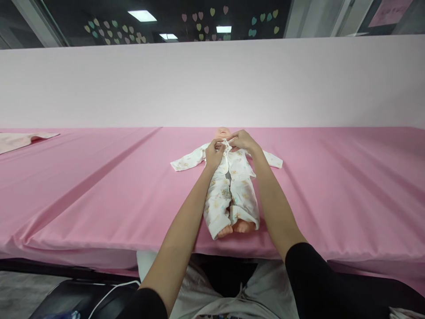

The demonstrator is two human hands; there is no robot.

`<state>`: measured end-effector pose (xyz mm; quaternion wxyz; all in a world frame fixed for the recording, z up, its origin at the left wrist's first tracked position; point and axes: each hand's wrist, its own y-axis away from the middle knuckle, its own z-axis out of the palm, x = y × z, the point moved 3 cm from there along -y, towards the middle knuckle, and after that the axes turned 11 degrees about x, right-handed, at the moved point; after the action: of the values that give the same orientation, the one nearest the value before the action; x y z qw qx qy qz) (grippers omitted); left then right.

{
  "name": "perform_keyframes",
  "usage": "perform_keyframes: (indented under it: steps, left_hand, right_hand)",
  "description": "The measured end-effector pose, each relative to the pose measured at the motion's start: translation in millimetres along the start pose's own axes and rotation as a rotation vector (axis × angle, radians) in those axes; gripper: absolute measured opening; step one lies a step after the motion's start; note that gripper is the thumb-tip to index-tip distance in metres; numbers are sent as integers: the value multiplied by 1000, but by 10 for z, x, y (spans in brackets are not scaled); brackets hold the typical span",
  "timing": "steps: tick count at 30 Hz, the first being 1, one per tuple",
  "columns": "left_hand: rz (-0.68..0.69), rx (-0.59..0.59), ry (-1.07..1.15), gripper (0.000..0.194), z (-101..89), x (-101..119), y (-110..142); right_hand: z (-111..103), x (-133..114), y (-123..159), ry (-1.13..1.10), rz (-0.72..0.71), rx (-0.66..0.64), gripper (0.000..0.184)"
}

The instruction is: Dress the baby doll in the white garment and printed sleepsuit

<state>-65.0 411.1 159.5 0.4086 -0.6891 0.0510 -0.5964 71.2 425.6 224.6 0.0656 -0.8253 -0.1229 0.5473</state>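
Observation:
A baby doll [223, 131] lies on its back on the pink sheet, its feet toward me. It is dressed in a white printed baby top [192, 160] with the sleeves spread out sideways, and matching pants [217, 206]. At the collar, just below the doll's chin, my left hand [214, 153] pinches the left front edge of the top. Close beside it, my right hand [243, 140] has its fingers bent and closed on the right side of the collar. The fingertips cover the exact spot of the fabric they grip.
A pink sheet [109, 190] with long creases covers the table. Folded pale cloth [23, 141] lies at the far left. Behind the table rises a white wall panel [212, 84]. A black chair seat [83, 297] with a white cable [111, 290] stands at lower left.

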Motion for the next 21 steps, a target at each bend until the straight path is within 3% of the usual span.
perform_keyframes:
  steps: [4,9,14,18,21]
  left_hand:
    - [-54,26,-18,15,-25,26,11]
    - [-96,40,-108,14,-58,103,31]
    - [-90,53,-179,15,-72,141,34]
    - [-116,49,-181,13,-68,101,19]
    - [-143,73,-168,11,-77,78,17]
  right_hand:
    - [34,-66,24,122,-68,-22,32]
    - [144,-70,-3,442,-233,100,25]
    - [221,-52,-23,623,-338,209,19]
    - [245,-61,-24,694,-360,199,16]
    - [221,-45,-33,618,-296,172,20]
